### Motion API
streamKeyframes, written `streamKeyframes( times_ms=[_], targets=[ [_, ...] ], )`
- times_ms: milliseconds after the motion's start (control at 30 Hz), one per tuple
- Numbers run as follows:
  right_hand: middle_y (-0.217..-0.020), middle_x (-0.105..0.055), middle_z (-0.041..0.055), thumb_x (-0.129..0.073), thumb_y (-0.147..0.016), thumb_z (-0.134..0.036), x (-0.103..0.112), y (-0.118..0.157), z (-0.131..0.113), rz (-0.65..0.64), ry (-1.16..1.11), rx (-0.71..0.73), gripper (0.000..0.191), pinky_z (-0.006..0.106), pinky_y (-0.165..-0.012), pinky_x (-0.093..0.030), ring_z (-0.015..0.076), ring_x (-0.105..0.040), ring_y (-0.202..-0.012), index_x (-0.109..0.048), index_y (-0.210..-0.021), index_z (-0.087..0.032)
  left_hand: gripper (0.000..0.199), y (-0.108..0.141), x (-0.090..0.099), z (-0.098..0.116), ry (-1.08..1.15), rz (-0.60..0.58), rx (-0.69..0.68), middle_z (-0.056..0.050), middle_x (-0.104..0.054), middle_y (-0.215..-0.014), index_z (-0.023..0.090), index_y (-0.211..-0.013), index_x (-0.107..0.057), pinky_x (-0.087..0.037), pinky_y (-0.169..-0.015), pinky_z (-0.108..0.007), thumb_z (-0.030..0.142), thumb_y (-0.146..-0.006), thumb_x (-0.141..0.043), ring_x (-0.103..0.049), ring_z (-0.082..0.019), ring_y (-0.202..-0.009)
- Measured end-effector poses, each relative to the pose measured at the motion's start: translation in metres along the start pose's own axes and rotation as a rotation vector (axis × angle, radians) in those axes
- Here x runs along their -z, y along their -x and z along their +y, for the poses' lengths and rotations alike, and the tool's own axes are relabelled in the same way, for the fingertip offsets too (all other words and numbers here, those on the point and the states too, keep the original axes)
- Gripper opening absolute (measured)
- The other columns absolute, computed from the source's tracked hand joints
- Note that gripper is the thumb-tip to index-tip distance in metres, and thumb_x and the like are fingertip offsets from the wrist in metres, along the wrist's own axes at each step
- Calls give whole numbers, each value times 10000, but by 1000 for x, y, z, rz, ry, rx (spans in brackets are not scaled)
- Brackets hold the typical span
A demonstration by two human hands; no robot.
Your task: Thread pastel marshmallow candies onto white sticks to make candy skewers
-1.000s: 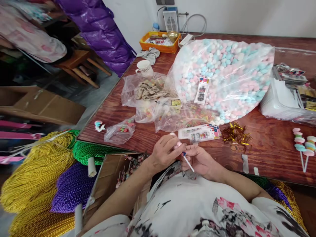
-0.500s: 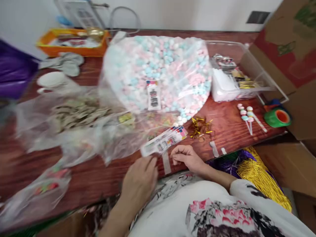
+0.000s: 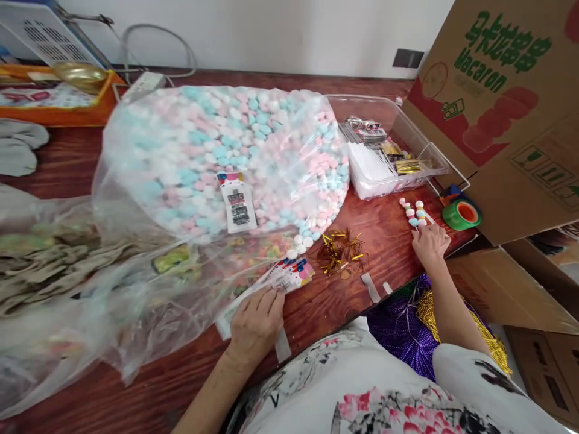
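Note:
My left hand rests on the printed plastic sleeves near the table's front edge, its fingers bent over them; whether it grips one is hard to tell. My right hand is at the right, its fingers closed at the lower ends of the candy skewers, whose sticks it largely covers. Gold twist ties lie between my hands. Behind them is a large clear bag of pink, blue and white candies, with a printed packet on top.
A clear plastic bin holds white sticks and packets. Green tape sits beside a cardboard box at the right. An orange tray is at the back left. Clear bags cover the left side.
My right hand has moved from beside the sleeves out to the candy skewers. My left hand has moved onto the sleeves. The view has shifted to the right.

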State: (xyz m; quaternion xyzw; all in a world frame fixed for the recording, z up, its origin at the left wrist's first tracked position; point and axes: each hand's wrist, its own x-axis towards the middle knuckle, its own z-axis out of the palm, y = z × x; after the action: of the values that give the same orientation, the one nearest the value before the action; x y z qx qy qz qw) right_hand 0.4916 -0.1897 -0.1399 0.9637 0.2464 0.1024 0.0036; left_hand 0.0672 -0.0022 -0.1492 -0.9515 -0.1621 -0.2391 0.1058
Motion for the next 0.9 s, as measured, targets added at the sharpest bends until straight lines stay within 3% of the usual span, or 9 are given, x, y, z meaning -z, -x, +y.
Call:
streamKeyframes(
  times_ms=[133,300,500,733,900],
  targets=[
    [-1083,-628,201,-452,-917,-282,-3,-8,-7,17,-5,-20,306,432,-798,-354,318,-526,-1017,-708,-1013,-144,203,3,5,0,-66,-47,36,-99,-723,-970,162,-992,-654,-479,-780,-370,88,-827,-561,-645,-241,-894],
    [-976,-655,169,-413,-913,-197,11,-27,5,-29,49,22,312,383,-763,-331,243,-574,-872,-691,-1018,-103,228,-8,6,7,-131,-141,92,-84,-689,-890,135,-1060,-644,-448,-704,-348,104,-848,-564,-609,-224,-793],
    [-1004,-635,166,-466,-923,-334,18,-30,11,-154,152,140,313,374,-759,-326,281,-533,-970,-712,-914,-140,204,-21,9,16,-176,-295,159,-87,-629,-845,157,-1057,-647,-416,-659,-346,175,-892,-529,-581,-241,-781],
    [-1070,-622,147,-449,-921,-248,5,-13,20,-41,66,82,276,366,-751,-308,270,-505,-987,-693,-1028,-176,288,-17,9,18,-192,-324,140,-109,-637,-902,126,-1118,-636,-437,-675,-347,95,-868,-497,-584,-244,-802],
    [-1096,-627,104,-464,-946,-336,8,1,19,18,-29,156,279,352,-801,-307,251,-487,-1044,-708,-970,-202,214,-15,6,16,-192,-297,133,-92,-634,-829,142,-970,-653,-431,-652,-349,71,-836,-501,-586,-242,-770]
  ],
)
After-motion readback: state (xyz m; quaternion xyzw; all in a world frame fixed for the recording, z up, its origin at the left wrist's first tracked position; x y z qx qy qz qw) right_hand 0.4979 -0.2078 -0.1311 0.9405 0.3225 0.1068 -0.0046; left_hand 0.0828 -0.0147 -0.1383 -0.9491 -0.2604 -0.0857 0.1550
